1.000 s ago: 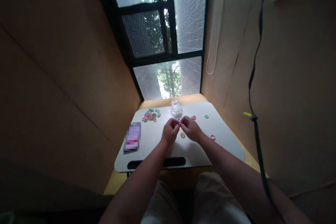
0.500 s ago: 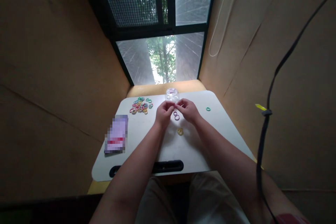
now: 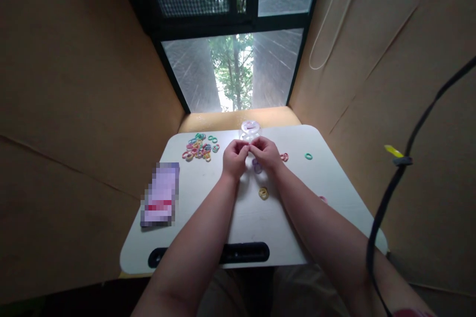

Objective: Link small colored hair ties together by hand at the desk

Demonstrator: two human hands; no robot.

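Observation:
My left hand (image 3: pixel 235 159) and my right hand (image 3: pixel 265 153) meet over the far middle of the white table (image 3: pixel 208 208). The fingertips of both are pinched together on a small pinkish hair tie, mostly covered by the fingers. Just behind them stands a clear jar (image 3: pixel 250 129). Purple hair ties (image 3: pixel 257 166) lie under my right hand, with yellow hair ties (image 3: pixel 263 193) closer to me. Red hair ties (image 3: pixel 284 157) show beside my right wrist, and a pink one (image 3: pixel 323 199) is partly behind my right forearm.
A pile of mixed-colour hair ties (image 3: pixel 199 147) lies at the far left, and a green hair tie (image 3: pixel 308 156) at the right. A phone-shaped blurred object (image 3: pixel 160 195) rests on the left. Along the front edge runs a black slot (image 3: pixel 247 252); a dark cable (image 3: pixel 386 203) hangs at right.
The view has shifted a little, so the table sits differently in it. Both hands stay pinched together before the jar. Red and pink hair ties beside my right arm have come into sight.

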